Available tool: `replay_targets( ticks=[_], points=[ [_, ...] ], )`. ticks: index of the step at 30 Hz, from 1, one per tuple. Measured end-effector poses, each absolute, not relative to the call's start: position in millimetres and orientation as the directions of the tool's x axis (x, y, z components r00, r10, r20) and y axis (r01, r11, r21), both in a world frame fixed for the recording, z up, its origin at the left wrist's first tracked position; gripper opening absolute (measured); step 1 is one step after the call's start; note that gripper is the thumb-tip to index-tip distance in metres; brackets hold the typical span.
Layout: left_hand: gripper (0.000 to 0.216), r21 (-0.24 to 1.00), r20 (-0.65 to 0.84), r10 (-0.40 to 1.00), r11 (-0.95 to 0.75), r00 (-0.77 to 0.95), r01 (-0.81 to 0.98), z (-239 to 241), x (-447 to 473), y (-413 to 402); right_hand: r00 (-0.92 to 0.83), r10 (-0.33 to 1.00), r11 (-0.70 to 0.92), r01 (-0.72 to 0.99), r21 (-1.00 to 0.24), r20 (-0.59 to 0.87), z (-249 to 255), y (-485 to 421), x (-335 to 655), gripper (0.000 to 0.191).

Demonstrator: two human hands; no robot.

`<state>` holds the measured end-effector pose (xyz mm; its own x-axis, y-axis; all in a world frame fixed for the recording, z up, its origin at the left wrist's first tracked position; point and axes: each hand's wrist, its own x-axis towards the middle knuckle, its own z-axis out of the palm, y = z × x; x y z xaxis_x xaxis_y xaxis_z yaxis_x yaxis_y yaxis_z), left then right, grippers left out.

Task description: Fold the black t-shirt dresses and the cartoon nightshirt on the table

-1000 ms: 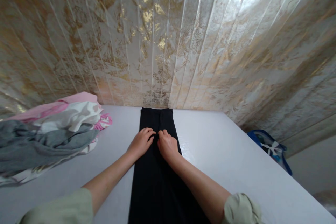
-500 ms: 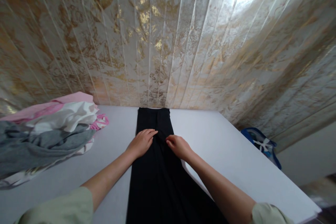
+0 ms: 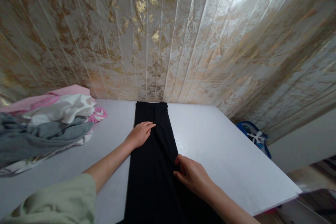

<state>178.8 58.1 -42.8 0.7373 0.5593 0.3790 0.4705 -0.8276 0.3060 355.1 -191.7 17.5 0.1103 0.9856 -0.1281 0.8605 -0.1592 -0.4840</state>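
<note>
A long black garment [image 3: 154, 168] lies stretched out down the middle of a white table [image 3: 223, 154], its far end against the curtain. My left hand [image 3: 140, 134] rests flat on the garment's left side, fingers stretched out together. My right hand [image 3: 193, 175] sits on the garment's right edge, nearer to me, fingers lying on the cloth with the thumb apart. Neither hand holds anything up.
A heap of clothes [image 3: 44, 129] in grey, white and pink fills the table's left side. A gold-patterned curtain [image 3: 168, 35] hangs behind the table. A blue bag [image 3: 253, 135] sits on the floor past the right edge.
My right hand has slid along the garment's right edge toward me, away from my left hand. The left hand has stayed in place, now lying flatter.
</note>
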Motion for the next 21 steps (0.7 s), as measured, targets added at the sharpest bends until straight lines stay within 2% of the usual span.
replay_targets(
  ticks=[4,8,10,15,21],
  points=[
    [0.043,0.295,0.376,0.554,-0.832,0.743,0.470,-43.5,179.6,60.1,0.138,0.990,-0.120,0.832,-0.542,-0.007,11.9,-202.2,362.5,0.009],
    [0.043,0.284,0.370,0.555,-0.831,0.745,0.478,-43.6,180.7,60.5,0.157,0.987,-0.141,0.679,-0.721,-0.045,15.1,-209.4,356.0,0.004],
    [0.043,0.279,0.368,0.559,-0.828,0.743,0.486,-43.3,180.8,59.8,0.124,0.990,-0.135,0.625,-0.769,-0.073,15.8,-216.5,348.3,0.007],
    [0.042,0.266,0.363,0.563,-0.826,0.742,0.496,-40.8,180.4,56.9,0.015,0.981,-0.158,0.640,-0.752,-0.194,25.5,-245.1,328.5,0.021],
    [0.044,0.258,0.344,0.581,-0.814,0.738,0.520,-28.0,183.9,46.8,-0.164,0.950,-0.080,0.693,-0.716,-0.266,47.3,-266.6,310.7,0.032]
  ],
)
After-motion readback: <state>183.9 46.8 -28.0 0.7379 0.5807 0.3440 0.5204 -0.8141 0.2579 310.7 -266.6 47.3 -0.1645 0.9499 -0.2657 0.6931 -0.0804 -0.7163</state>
